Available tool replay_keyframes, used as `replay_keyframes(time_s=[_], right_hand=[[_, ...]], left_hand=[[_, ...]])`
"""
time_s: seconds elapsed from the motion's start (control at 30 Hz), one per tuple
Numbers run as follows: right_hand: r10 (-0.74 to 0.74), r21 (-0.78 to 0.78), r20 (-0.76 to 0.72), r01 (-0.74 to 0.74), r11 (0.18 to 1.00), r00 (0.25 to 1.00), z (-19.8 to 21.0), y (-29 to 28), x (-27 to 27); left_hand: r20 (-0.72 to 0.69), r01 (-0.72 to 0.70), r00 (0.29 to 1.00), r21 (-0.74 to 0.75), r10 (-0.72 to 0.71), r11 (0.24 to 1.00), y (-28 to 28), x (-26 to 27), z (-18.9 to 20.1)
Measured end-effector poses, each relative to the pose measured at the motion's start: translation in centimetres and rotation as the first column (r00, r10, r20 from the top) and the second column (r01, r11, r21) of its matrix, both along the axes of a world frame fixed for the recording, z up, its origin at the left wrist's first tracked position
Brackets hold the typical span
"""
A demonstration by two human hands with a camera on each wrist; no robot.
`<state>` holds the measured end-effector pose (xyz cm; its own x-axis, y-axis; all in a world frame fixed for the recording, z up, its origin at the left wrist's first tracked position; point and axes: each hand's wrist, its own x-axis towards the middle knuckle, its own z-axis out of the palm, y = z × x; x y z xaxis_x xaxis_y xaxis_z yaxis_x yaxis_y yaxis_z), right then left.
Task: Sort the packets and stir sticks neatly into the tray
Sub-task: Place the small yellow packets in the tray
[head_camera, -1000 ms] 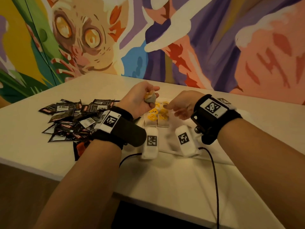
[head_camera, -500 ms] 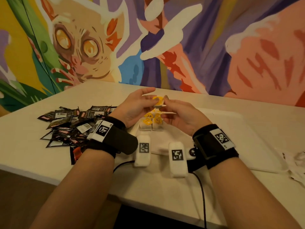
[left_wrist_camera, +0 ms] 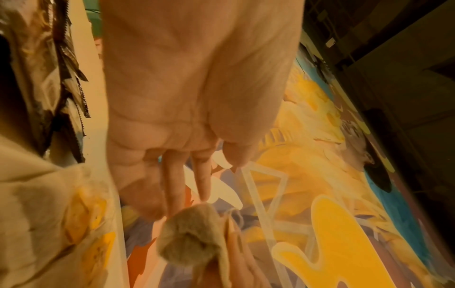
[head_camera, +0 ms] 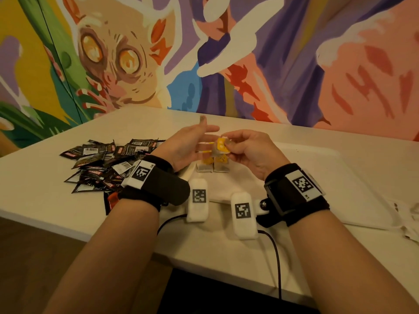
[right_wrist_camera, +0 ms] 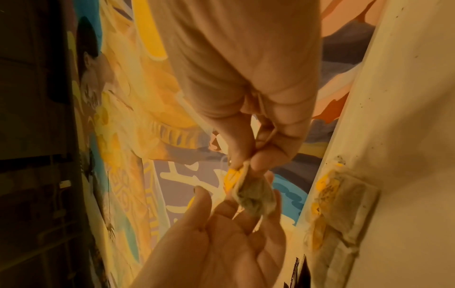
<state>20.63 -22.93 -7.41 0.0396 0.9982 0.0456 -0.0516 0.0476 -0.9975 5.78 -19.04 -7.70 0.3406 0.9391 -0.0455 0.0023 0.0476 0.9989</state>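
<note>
My right hand (head_camera: 229, 147) pinches a tea bag with a yellow tag (head_camera: 221, 146) between thumb and fingertips, above the white tray (head_camera: 317, 177). In the right wrist view the tea bag (right_wrist_camera: 253, 194) hangs from that pinch over my left palm. My left hand (head_camera: 199, 141) is open, fingers straight, just left of the bag; in the left wrist view its fingertips (left_wrist_camera: 204, 187) reach toward the tea bag (left_wrist_camera: 194, 233). Two tea bags (head_camera: 213, 165) lie side by side in the tray below. A pile of black packets (head_camera: 108, 162) sits on the table to the left.
The white table (head_camera: 56, 200) runs along a painted mural wall. Crumpled white paper (head_camera: 408, 220) lies at the tray's right end. A black cable (head_camera: 276, 257) trails over the table's near edge beside the wrist camera mounts.
The tea bag has passed from my left hand into my right hand's pinch. My left hand has opened, and both hands have lifted slightly above the tray.
</note>
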Motion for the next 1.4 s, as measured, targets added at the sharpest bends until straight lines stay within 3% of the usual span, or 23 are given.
replay_keyframes(time_s=[0.1,0.17,0.3,0.47,0.6,0.7,0.77,0.83,0.97,1.07,1.13,1.23,1.4], right_hand=[[0.000,0.035,0.033,-0.001,0.999,0.999,0.1,-0.1,0.1],[-0.014,0.055,0.044,0.012,0.998,0.999,0.1,0.0,0.2],[-0.054,0.074,0.076,0.049,0.996,0.996,0.3,0.1,0.2],[0.023,-0.074,0.064,-0.018,0.997,0.998,0.6,-0.1,-0.3],[0.113,-0.200,0.309,-0.052,0.978,0.944,1.3,0.0,-0.1],[0.314,-0.371,0.505,-0.125,0.920,0.804,1.5,0.0,-0.9],[0.370,-0.406,0.572,-0.139,0.903,0.732,1.5,0.4,-1.6],[0.313,-0.354,0.634,-0.094,0.930,0.708,1.7,1.1,-1.8],[0.136,-0.251,0.649,0.041,0.967,0.749,1.7,1.9,-1.1],[0.176,-0.324,0.640,0.055,0.944,0.748,1.3,1.8,-0.8],[0.214,-0.365,0.614,0.033,0.931,0.760,1.1,1.5,-0.8],[0.221,-0.396,0.569,0.029,0.918,0.792,1.1,1.2,-0.9],[0.271,-0.439,0.600,0.027,0.898,0.753,1.7,0.5,-0.8]], left_hand=[[0.024,0.119,0.993,-0.101,-0.118,0.988,-0.6,-0.2,0.3],[-0.045,0.149,0.987,-0.080,-0.152,0.986,-0.9,-0.1,0.4],[-0.094,0.132,0.987,0.016,-0.130,0.991,-0.8,-0.2,0.2],[-0.137,0.095,0.987,0.065,-0.086,0.993,-1.2,-0.5,0.6],[-0.255,0.003,0.966,0.166,0.040,0.986,-1.1,-1.8,2.1],[-0.351,-0.007,0.932,0.243,0.095,0.970,-0.9,-2.5,2.9],[-0.462,0.038,0.882,0.257,0.088,0.966,-1.0,-2.4,3.2],[-0.593,0.106,0.802,0.262,0.073,0.959,-1.0,-2.1,3.3],[-0.832,0.300,0.552,0.253,0.049,0.920,-1.2,-1.4,3.4],[-0.927,0.385,0.375,0.174,0.018,0.906,-1.2,-0.9,3.5],[-0.954,0.412,0.301,0.128,-0.002,0.902,-0.9,-0.6,3.4],[-0.958,0.448,0.278,0.069,-0.065,0.891,-1.0,-0.5,3.3],[-0.944,0.462,0.311,0.044,-0.114,0.886,-0.8,-0.9,3.1]])
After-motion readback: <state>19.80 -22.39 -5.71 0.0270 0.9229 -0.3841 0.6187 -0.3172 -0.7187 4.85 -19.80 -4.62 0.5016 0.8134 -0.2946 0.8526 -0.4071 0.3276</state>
